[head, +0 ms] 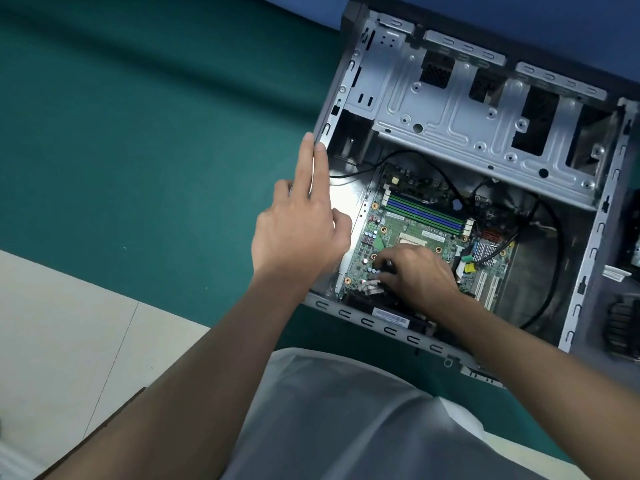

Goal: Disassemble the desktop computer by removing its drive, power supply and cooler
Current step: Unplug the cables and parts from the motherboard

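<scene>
Head view; open computer case (381, 329) lies on its side at the right edge of the green table (138, 133); drive cage (450, 112) looks empty, processor socket on the motherboard (426, 233) bare; finned block (623, 327) beside the case, likely the cooler. Left hand (298, 230) spread, fingertips on the case's left rim, steadying; right hand (419, 275) curled inside, pinching a small dark part (388, 265) at the board's near-left corner, cannot tell if plug or screw. Case: stiff steel, probably heavy, edges sharp, hold by rims; board fragile, grip plug bodies, not wires.
</scene>
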A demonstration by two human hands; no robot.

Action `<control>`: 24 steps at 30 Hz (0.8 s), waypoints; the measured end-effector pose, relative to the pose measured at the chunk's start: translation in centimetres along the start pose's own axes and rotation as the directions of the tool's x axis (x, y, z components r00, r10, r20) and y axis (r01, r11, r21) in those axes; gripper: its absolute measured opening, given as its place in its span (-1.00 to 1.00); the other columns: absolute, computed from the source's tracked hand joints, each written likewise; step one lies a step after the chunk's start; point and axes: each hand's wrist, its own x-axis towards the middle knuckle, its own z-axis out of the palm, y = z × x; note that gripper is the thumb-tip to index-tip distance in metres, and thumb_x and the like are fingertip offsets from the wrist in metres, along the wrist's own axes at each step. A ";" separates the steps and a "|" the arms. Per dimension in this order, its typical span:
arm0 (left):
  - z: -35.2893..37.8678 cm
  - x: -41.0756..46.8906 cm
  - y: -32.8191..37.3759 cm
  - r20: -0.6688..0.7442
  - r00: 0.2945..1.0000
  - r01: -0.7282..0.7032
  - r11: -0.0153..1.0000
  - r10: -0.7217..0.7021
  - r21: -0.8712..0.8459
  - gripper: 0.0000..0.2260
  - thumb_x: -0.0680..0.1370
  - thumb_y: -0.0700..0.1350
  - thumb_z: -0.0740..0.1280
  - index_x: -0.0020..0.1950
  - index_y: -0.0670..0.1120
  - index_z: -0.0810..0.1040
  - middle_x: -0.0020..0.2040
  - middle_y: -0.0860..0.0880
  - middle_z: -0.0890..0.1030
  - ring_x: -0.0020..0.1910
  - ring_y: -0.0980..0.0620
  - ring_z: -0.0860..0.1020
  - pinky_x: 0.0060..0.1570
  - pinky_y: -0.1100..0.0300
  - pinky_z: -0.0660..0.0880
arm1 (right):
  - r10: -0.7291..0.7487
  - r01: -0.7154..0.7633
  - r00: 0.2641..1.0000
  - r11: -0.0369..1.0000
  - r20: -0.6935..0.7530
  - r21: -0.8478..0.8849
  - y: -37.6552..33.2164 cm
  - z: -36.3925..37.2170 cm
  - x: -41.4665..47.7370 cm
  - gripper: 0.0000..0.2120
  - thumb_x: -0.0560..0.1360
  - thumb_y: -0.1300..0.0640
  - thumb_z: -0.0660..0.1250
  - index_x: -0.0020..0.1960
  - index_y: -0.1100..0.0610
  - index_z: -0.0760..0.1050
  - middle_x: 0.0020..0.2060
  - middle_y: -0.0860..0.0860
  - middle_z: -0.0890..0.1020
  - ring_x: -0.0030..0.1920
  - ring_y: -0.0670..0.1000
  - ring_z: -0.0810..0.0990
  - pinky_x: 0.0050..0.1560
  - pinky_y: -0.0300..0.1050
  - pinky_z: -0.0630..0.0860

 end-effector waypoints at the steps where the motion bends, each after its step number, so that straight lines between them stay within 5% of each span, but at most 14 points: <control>1: 0.0 0.0 0.0 0.003 1.000 0.001 1.000 -0.001 -0.005 -0.31 0.54 0.04 0.14 0.60 -0.13 -0.05 0.61 -0.01 -0.11 0.01 -0.09 0.43 -0.38 0.11 0.35 | -0.011 0.011 1.000 1.000 0.000 -0.006 -0.1 -0.2 0.2 -0.94 0.52 0.01 0.35 -0.07 -0.01 0.54 -0.14 -0.11 0.57 -0.18 -0.09 0.54 -0.41 -0.36 0.30; 6: 0.1 0.0 0.2 0.015 1.000 0.010 1.000 -0.010 -0.021 -0.31 0.53 0.04 0.13 0.59 -0.10 -0.06 0.61 0.02 -0.14 0.03 -0.09 0.42 -0.35 0.09 0.33 | -0.192 0.205 0.975 0.971 0.113 -0.122 -0.6 -1.6 1.4 -0.83 0.60 0.06 0.22 -0.04 0.03 0.58 -0.17 -0.07 0.55 -0.19 -0.10 0.56 -0.40 -0.33 0.37; 11: 0.3 0.0 0.1 0.009 1.000 0.012 1.000 -0.011 -0.016 -0.31 0.54 0.05 0.13 0.60 -0.09 -0.08 0.61 0.03 -0.14 0.01 -0.08 0.42 -0.35 0.10 0.31 | -0.283 0.350 0.915 0.910 0.287 -0.221 -1.4 -3.0 2.8 -0.76 0.55 0.18 0.15 -0.14 0.22 0.56 -0.27 0.17 0.59 -0.29 0.09 0.58 -0.39 -0.05 0.49; 13: 0.3 0.0 0.1 0.004 1.000 0.013 1.000 -0.013 -0.016 -0.31 0.54 0.06 0.13 0.59 -0.09 -0.08 0.61 0.03 -0.14 0.01 -0.08 0.42 -0.35 0.10 0.31 | -0.314 0.419 0.892 0.843 0.324 -0.337 -2.0 -3.7 3.2 -0.78 0.54 0.16 0.19 -0.18 0.20 0.56 -0.39 0.11 0.51 -0.38 0.04 0.51 -0.45 -0.15 0.32; 16: 0.3 0.0 0.1 0.001 1.000 0.016 1.000 -0.015 -0.015 -0.31 0.54 0.06 0.13 0.59 -0.09 -0.07 0.61 0.03 -0.14 0.02 -0.08 0.42 -0.34 0.10 0.30 | -0.395 0.547 0.831 0.710 0.391 -0.445 -2.8 -4.6 3.7 -0.73 0.55 0.15 0.21 -0.32 0.15 0.45 -0.50 0.00 0.38 -0.45 -0.02 0.40 -0.43 -0.17 0.32; 19: 0.4 0.0 0.1 -0.012 1.000 0.018 1.000 -0.018 -0.013 -0.32 0.54 0.06 0.14 0.59 -0.10 -0.05 0.61 0.02 -0.12 0.00 -0.08 0.42 -0.34 0.10 0.27 | -0.427 0.629 0.774 0.596 0.468 -0.498 -3.6 -5.1 4.1 -0.68 0.56 0.14 0.19 -0.36 0.13 0.37 -0.52 -0.02 0.36 -0.48 0.02 0.36 -0.47 -0.15 0.29; 24: 0.3 0.0 0.1 -0.010 1.000 0.018 1.000 -0.018 -0.018 -0.31 0.54 0.06 0.15 0.59 -0.11 -0.04 0.61 0.03 -0.12 0.00 -0.08 0.41 -0.35 0.11 0.28 | -0.475 0.758 0.652 0.403 0.591 -0.513 -4.8 -5.8 4.7 -0.76 0.59 0.18 0.13 -0.25 0.14 0.38 -0.41 0.01 0.45 -0.32 0.05 0.43 -0.25 -0.10 0.43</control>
